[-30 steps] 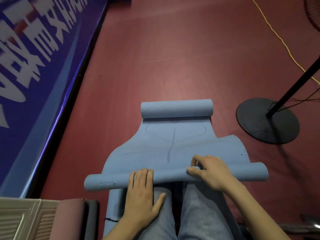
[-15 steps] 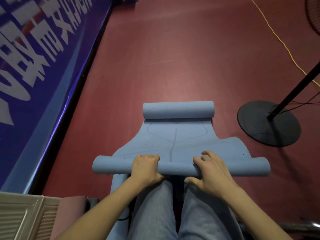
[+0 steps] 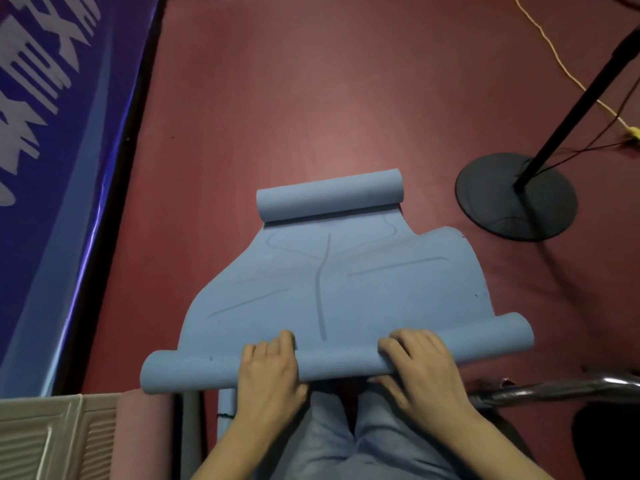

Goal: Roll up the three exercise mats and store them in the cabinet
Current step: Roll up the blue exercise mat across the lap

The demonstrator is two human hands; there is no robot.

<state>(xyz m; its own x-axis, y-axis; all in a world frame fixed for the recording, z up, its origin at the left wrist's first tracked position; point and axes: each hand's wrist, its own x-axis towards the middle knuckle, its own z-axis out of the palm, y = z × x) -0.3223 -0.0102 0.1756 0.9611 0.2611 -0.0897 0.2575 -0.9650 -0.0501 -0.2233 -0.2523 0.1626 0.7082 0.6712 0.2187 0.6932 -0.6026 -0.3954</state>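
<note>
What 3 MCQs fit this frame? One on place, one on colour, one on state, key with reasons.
1. Where does the black stand base sit relative to the mat?
A. To its right
B. To its left
C. Under it

2. What colour is the mat?
A. Green
B. Blue
C. Yellow

3. What state is the mat in?
A. Fully flat
B. Fully rolled
C. Rolled at both ends, flat between

Key:
1 A: the base rests on the red floor right of the mat.
2 B: its whole surface is blue.
3 C: the left hand and right hand grip the near roll, and the far end is curled too.
</note>
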